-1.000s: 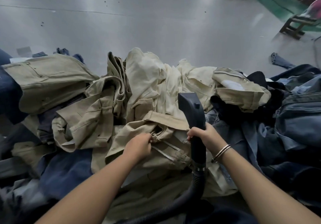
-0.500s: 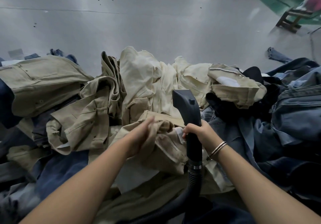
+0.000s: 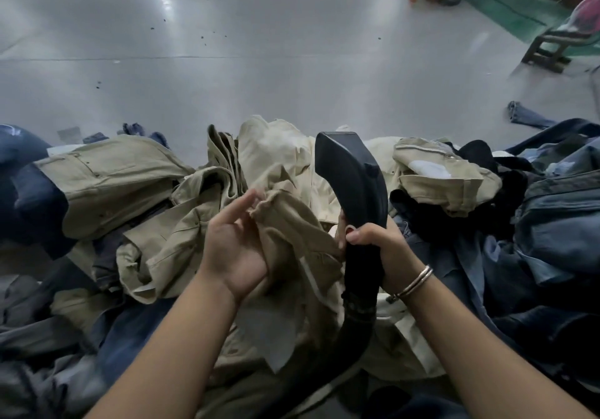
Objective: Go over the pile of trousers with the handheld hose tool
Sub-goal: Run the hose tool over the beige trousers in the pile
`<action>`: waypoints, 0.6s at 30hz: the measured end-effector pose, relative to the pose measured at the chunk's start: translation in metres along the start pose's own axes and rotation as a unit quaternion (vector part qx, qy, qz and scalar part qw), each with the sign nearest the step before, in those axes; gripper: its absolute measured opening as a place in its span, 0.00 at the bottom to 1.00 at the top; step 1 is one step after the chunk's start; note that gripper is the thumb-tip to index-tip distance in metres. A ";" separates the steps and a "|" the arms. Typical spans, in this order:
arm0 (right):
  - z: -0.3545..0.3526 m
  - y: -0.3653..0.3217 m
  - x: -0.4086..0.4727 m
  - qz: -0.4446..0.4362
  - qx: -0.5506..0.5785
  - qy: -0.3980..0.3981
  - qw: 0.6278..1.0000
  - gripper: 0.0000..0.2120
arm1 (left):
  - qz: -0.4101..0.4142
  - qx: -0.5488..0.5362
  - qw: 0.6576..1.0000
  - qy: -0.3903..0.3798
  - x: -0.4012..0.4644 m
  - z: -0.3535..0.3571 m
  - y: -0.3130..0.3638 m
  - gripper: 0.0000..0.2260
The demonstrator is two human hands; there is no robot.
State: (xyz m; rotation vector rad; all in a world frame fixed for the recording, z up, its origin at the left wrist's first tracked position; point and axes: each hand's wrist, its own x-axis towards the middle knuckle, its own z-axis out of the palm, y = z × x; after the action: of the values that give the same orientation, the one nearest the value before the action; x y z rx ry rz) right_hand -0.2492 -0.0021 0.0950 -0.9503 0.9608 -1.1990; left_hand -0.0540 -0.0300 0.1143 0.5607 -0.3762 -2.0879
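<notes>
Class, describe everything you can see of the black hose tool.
The hose tool is matte black, plastic by its look, with a curved, flared head raised above the khaki trousers. The right hand grips its neck. Below, a ribbed black hose bends down and leftward over the pile. Its nozzle opening faces away, unseen.

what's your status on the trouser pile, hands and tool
Right hand grips hose tool, head raised above pile. Left hand holds up khaki trousers beside the tool. Nothing in the way.
</notes>
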 end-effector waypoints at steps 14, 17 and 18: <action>0.013 -0.033 -0.011 -0.091 0.056 0.084 0.991 0.06 | -0.044 0.055 0.997 -0.035 -0.012 -0.007 -0.031 0.17; 0.018 -0.037 -0.011 -0.064 0.085 0.071 0.992 0.05 | -0.057 0.244 0.968 0.016 -0.007 -0.009 -0.034 0.22; 0.017 -0.040 -0.012 -0.061 0.092 0.069 0.992 0.04 | -0.037 0.292 0.956 0.019 -0.006 -0.011 -0.028 0.19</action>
State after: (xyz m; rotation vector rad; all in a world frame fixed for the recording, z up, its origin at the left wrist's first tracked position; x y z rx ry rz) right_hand -0.2461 0.0065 0.1389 -0.7965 0.8927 -1.4458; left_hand -0.0648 -0.0104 0.0935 0.9685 -0.9771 -2.0206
